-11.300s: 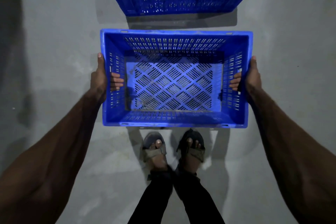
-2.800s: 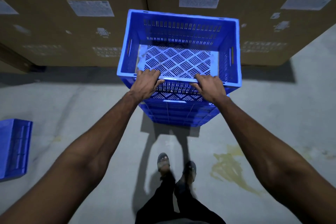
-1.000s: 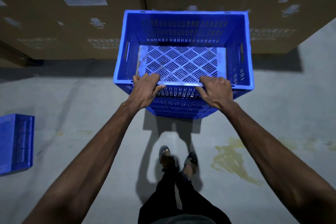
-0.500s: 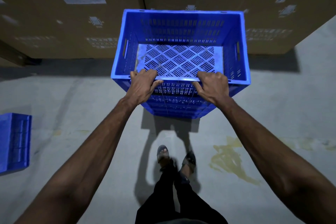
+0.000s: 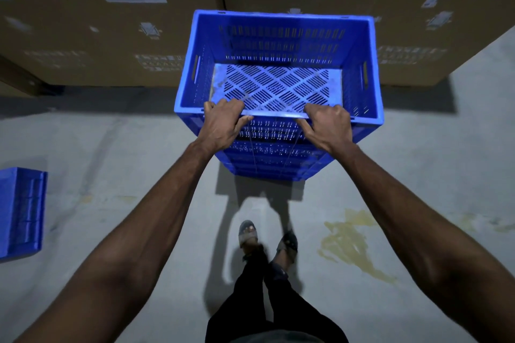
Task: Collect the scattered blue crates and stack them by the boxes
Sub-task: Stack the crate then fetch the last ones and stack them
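Note:
A stack of blue slotted crates stands on the floor right in front of tall brown cardboard boxes [image 5: 111, 22]. The top crate [image 5: 278, 44] is empty, with a lattice bottom. My left hand [image 5: 223, 122] grips its near rim left of the middle. My right hand [image 5: 328, 125] grips the same rim further right. Lower crates [image 5: 273, 164] show beneath the hands. Another blue crate [image 5: 21, 211] lies on the floor at the far left edge, partly cut off.
Grey concrete floor [image 5: 111, 147] lies all around. A yellowish stain [image 5: 351, 242] marks the floor at the right. My sandalled feet [image 5: 264, 239] are just behind the stack. The boxes form a wall across the far side.
The stack has stayed by the boxes over the last second; both hands keep their grip on the near rim. The view has shifted only slightly.

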`<state>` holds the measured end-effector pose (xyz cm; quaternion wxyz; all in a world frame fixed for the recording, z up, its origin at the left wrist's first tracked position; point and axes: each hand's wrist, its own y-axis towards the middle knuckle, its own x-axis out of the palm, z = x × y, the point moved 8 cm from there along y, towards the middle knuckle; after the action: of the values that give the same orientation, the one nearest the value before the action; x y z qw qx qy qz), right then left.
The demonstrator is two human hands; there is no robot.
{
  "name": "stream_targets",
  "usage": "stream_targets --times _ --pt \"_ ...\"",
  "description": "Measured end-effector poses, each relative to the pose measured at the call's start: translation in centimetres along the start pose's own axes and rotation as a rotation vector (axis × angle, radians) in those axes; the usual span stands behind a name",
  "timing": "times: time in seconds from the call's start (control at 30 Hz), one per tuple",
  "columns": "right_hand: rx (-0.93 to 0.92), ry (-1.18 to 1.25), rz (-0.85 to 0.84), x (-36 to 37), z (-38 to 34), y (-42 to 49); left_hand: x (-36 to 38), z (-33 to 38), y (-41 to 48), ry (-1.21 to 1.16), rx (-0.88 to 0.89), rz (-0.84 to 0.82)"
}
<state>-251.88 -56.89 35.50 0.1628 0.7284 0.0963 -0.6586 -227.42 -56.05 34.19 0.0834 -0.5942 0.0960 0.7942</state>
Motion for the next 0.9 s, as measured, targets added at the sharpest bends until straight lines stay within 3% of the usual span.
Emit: stream_targets --times 0.2,0.47,0.7,0.9 --pt "-0.013 -0.021 -0.046 -0.2 -0.2 0.0 -0.3 0.1 0.0 0.003 0.011 -0.029" --pt "0.012 0.046 -0.240 -0.1 0.2 -0.9 -0.8 0.9 -1.0 -0.061 -0.061 -0.054" --pt "0.078 0.236 -0.067 -5.5 0.1 -4.4 -4.8 4.1 -6.2 -0.411 -0.126 0.269" --pt "0.093 0.322 -0.067 -6.5 -4.7 -9.0 -2.8 7.7 -13.0 -0.562 -0.189 0.199"
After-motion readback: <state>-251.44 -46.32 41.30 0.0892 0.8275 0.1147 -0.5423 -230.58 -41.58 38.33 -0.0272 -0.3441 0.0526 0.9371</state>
